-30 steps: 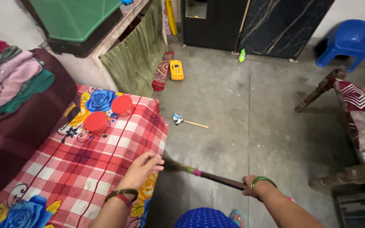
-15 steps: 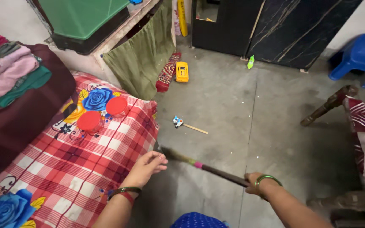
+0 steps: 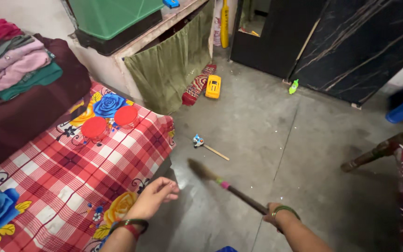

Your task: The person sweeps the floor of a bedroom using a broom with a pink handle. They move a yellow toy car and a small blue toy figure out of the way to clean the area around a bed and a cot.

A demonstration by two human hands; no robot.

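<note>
Mid-sweep across concrete floor: right hand closed around broom handle, bristles apparently grazing floor near small toy. Left hand, fingers loosely open, empty, beside checked bedcover. Next: probably clearing toy first.

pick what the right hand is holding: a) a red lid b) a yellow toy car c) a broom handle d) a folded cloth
c, the right hand grips the dark handle of the broom, whose bristles point out over the floor.
</note>
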